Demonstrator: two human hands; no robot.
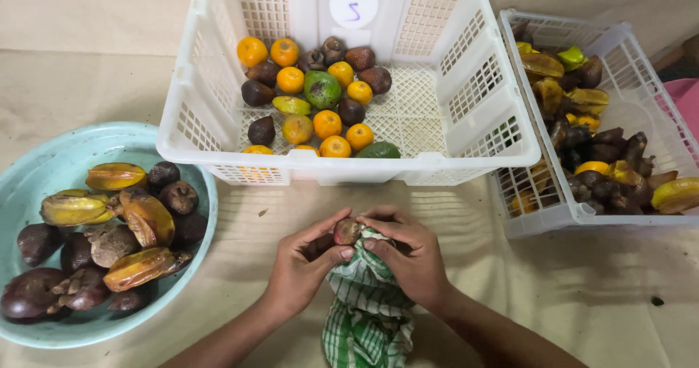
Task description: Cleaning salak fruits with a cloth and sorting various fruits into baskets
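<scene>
I see a desk [102,69] under beige cloth. On it: a teal bowl [44,164] at left, a white crate [451,157] at centre, a second crate [582,219] just right, a few dark crumbs [657,301].

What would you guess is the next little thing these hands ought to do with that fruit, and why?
Probably turn the small dark fruit a little and rub its other side with the green checked cloth. The left hand pinches it from one side while the right hand presses the cloth to it, so only part of its skin meets the cloth.
</scene>
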